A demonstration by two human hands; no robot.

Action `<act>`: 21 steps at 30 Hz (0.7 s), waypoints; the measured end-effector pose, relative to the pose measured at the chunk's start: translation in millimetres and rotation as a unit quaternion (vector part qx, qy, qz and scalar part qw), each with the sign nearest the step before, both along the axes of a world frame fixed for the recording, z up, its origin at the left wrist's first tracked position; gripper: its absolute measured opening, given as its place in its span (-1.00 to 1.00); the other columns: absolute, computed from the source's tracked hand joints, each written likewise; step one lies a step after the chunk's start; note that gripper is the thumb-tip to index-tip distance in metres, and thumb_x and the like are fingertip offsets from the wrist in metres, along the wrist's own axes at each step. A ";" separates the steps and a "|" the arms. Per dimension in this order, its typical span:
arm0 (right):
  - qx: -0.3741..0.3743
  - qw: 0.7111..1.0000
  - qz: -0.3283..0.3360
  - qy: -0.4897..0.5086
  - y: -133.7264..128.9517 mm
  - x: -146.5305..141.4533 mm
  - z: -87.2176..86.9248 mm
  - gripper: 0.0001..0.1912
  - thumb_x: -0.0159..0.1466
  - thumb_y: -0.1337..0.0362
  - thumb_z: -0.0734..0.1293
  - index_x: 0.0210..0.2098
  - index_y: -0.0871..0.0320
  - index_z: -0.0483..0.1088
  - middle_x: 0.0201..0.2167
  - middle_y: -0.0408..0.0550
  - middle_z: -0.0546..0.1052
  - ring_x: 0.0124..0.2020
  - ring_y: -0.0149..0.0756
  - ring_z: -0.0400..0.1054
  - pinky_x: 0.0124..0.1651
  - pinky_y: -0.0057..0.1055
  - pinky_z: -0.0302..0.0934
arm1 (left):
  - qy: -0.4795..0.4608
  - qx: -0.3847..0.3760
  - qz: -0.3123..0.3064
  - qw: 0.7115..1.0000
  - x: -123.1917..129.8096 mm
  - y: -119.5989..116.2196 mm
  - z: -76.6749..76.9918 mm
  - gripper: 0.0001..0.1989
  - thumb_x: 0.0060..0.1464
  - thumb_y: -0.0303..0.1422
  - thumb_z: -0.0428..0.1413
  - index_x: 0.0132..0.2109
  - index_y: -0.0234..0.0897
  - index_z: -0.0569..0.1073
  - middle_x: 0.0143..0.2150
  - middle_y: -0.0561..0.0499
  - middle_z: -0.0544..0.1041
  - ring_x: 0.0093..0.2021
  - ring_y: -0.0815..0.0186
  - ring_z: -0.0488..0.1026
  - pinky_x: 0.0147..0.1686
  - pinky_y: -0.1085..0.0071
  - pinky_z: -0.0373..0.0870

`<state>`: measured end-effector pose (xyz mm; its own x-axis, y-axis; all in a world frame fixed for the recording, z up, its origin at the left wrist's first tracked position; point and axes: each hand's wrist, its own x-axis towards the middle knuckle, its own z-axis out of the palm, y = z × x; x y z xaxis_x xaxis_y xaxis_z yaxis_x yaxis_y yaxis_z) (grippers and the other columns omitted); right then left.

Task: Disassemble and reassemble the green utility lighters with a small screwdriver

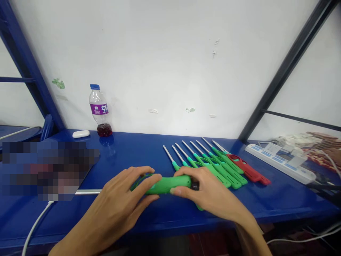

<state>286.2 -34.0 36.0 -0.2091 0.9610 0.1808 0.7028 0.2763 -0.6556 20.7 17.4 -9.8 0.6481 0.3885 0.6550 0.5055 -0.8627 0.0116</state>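
Green plastic is between both hands in the head view: a lighter (168, 185) with a long metal tube lies level above the near part of the blue tabletop (130, 153). The left hand (121, 195) has its grip closed around the trigger part, with the fingers over it and the thumb below. The right hand (206, 188) also has a closed grip, and pinches the rear end of the handle between thumb and index finger. At this end a small black piece (195, 186) shows beside the right palm; what it is, I cannot tell.

The trigger is mostly hidden under the left fingers. The tube comes out to the left of this hand and reaches a pixelated patch (50, 169), so its tip is hard to make out. To the right, a row of green lighters (222, 172) lies side by side, next to red lighters (247, 169); the right hand covers some handles of the nearer green ones. Both forearms are cut off by the lower edge. A power strip (279, 163) lies farther right, and a bottle (99, 112) stands near the wall.
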 end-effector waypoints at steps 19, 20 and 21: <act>0.029 0.999 -0.020 0.035 -3.3 24.5 0.8 -0.67 0.46 -0.13 0.36 -0.07 -0.04 0.52 -0.36 -0.22 0.55 -0.36 -0.27 0.32 -0.38 -0.39 0.09 | -0.040 0.049 0.015 0.998 -2.1 -8.9 13.1 -0.77 0.32 -0.58 -0.05 -0.09 -0.21 0.44 -0.28 0.01 0.63 -0.36 0.22 0.55 -0.41 0.30 0.40; 0.039 0.999 -0.024 0.019 -3.1 24.5 0.2 -0.68 0.46 -0.13 0.35 -0.07 -0.05 0.53 -0.34 -0.22 0.54 -0.37 -0.28 0.31 -0.38 -0.38 0.08 | -0.033 0.028 0.019 0.999 -2.1 -8.9 12.5 -0.78 0.34 -0.55 -0.06 -0.12 -0.20 0.44 -0.27 0.01 0.64 -0.35 0.21 0.55 -0.43 0.30 0.39; 0.044 0.999 -0.027 0.013 -2.7 23.9 -0.2 -0.68 0.46 -0.12 0.35 -0.08 -0.04 0.53 -0.34 -0.22 0.54 -0.40 -0.28 0.29 -0.39 -0.38 0.08 | -0.022 0.004 0.029 0.999 -1.8 -8.7 11.7 -0.78 0.35 -0.53 -0.06 -0.13 -0.19 0.44 -0.25 0.01 0.64 -0.34 0.21 0.56 -0.42 0.30 0.41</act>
<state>310.2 -36.8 35.8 -0.1515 0.9509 0.2700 0.7006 0.2960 -0.6492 18.9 8.7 1.9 0.5957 0.4189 0.6854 0.5532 -0.8326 0.0280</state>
